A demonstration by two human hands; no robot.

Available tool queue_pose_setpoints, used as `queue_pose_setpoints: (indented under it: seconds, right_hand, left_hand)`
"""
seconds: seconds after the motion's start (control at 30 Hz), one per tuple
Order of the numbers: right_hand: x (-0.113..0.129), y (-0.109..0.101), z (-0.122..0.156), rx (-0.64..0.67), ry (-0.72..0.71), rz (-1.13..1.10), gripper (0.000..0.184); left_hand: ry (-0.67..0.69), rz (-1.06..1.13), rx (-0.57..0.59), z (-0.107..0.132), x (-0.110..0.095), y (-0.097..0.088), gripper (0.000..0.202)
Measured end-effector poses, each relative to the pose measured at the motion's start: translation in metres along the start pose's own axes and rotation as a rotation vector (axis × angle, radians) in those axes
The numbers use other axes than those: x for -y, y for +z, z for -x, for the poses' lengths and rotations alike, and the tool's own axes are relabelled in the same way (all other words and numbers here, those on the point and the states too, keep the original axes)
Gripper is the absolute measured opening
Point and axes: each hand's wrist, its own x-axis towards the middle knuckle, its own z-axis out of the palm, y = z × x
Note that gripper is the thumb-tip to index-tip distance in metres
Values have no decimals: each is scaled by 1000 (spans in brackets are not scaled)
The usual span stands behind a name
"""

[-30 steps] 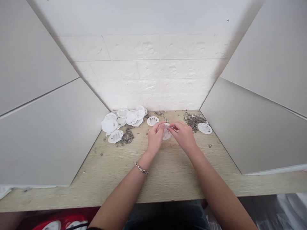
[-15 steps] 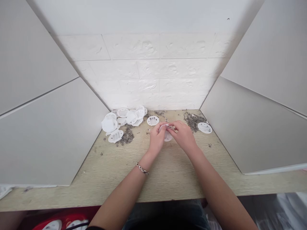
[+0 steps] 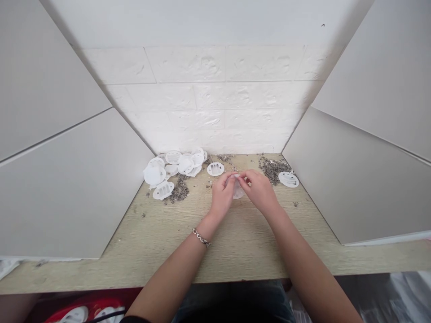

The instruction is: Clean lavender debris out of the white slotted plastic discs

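Note:
A round white plastic piece is pinched between my two hands above the middle of the tabletop, its upper part covered by fingers. My left hand, with a chain bracelet on its wrist, has thumb and fingers closed on the piece's left side. At the upper right edge, the thumb and fingertips of my right hand press together; any small part between them is too small to make out. Just behind my left hand lies a slotted white disc. Another such disc rests to the right.
Several white discs are heaped at the back left, beside a pile of small metal parts. More metal parts lie at the back right. Grey panels flank both sides. Below the table edge, a red container holds white pieces.
Both hands stay at the same spot, with only slight finger shifts on the white plastic piece. The whole view has moved a few pixels.

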Motion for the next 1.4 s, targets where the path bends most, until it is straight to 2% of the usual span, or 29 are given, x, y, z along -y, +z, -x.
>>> queue_pose_setpoints:
  seconds: [0.13, 0.23, 0.43, 0.53, 0.63, 0.73, 0.93, 1.23, 1.4]
  right_hand:
    - [2, -4, 2, 88, -53, 139, 15]
    - [3, -4, 3, 114, -39, 151, 16]
    - [-5, -1, -4, 76, 103, -242, 12]
    - [-8, 2, -6, 59, 132, -306, 13]
    - [-9, 7, -5, -16, 64, -231, 11]
    - [-7, 10, -1, -81, -60, -121, 16]
    - [-7, 6, 3, -76, -198, -7, 23]
    - [0, 8, 4, -235, -174, -57, 23]
    - [0, 5, 3, -208, -130, -80, 16]
  left_hand:
    - [60, -107, 18, 2, 1, -1, 24]
    - [75, -143, 32, 3, 1, -2, 24]
    - [14, -30, 36, -1, -1, -3, 24]
    - [0, 21, 37, -3, -2, -2, 23]
    - [-48, 46, 6, -5, -3, -2, 22]
    - [-81, 44, -39, -4, -4, -2, 20]
    - [-59, 71, -90, -5, -6, -3, 21]
    - [68, -95, -48, 2, -9, -5, 24]
    - [103, -173, -36, 4, -6, -5, 26]
